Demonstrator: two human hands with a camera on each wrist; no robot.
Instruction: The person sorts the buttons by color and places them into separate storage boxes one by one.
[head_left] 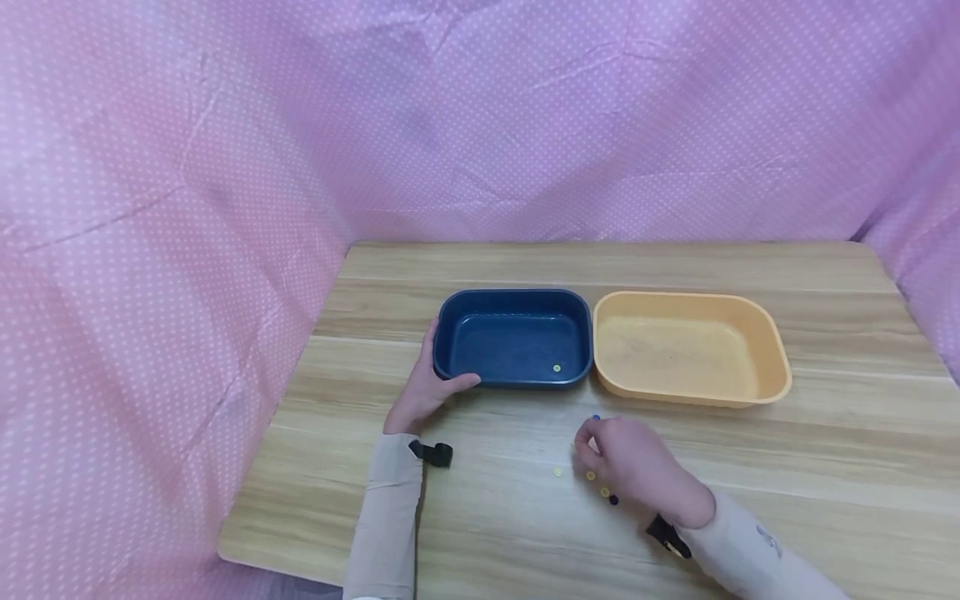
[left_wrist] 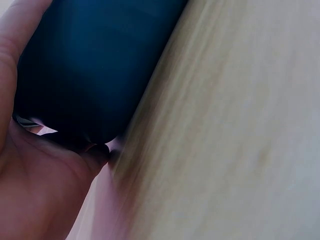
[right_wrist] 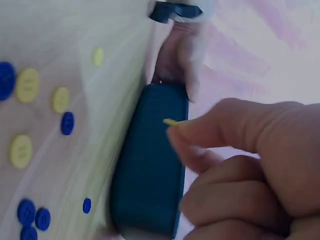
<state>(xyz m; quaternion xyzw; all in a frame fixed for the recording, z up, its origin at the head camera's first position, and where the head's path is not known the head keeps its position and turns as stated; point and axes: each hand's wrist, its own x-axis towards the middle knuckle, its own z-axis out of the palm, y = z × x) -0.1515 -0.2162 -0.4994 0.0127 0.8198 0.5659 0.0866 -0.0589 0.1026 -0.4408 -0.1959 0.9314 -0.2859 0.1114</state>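
Observation:
A dark blue plastic tub stands on the table, with one yellow button on its floor near the front right. My left hand grips the tub's left end, thumb along the front side and fingers round the end wall. Between thumb and forefinger my right hand pinches a small yellow button, its other fingers curled in. That hand hovers over the table in front of the tubs. Loose yellow buttons and blue buttons lie beneath it, partly hidden by it in the head view.
A light orange tub sits right beside the blue one, their ends close together. The wooden table reaches back to a pink dotted cloth hanging behind and at both sides.

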